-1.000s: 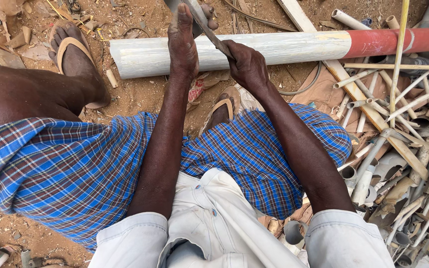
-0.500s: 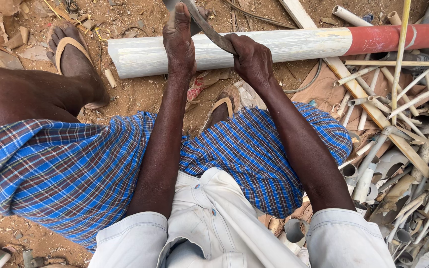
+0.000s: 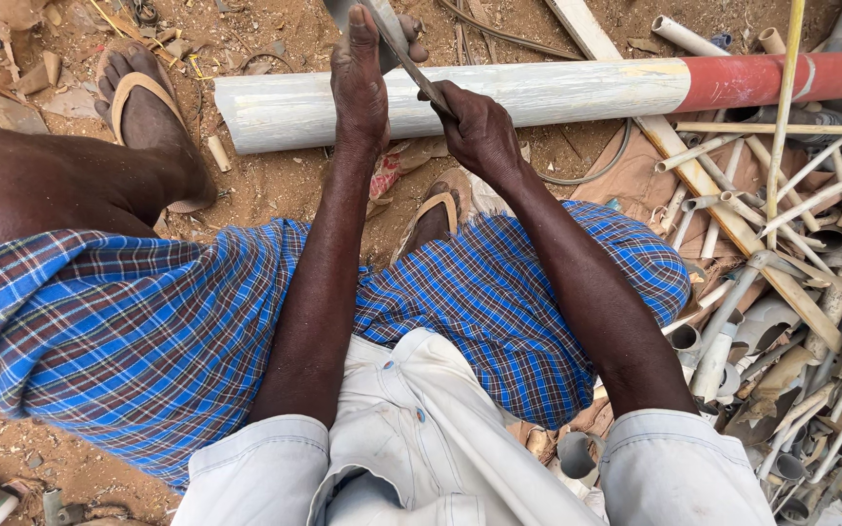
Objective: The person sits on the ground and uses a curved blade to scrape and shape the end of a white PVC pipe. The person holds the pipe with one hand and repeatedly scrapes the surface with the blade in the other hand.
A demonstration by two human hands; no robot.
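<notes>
Pipe point(image 3: 538, 97), long, pale grey w/ a red end at right, lies flat across bare dirt in front of a seated person; that low, level lie lets both arms bear down on it from above. Left hand point(image 3: 361, 78) presses palm-down on top of the pipe, fingers spread fwd, seemingly to pin it against rolling. Right hand point(image 3: 479, 127) is clenched round the handle of a flat metal blade point(image 3: 397, 49), prob. a saw or heavy knife; the upper end runs out of view, so the type can't be fixed. Blade slants up and away across the pipe, just beside the left hand, edge meeting the pipe's top.

Left foot in a tan sandal point(image 3: 143, 117) sits planted near the pipe's cut end, knees apart under a blue checked cloth point(image 3: 148, 331), giving a braced, wide seat close to the work. Heap of thin offcut tubes and fittings point(image 3: 791, 292) lies at right, within arm's reach, w/ a wooden plank point(image 3: 713, 195) slanting under the pipe.
</notes>
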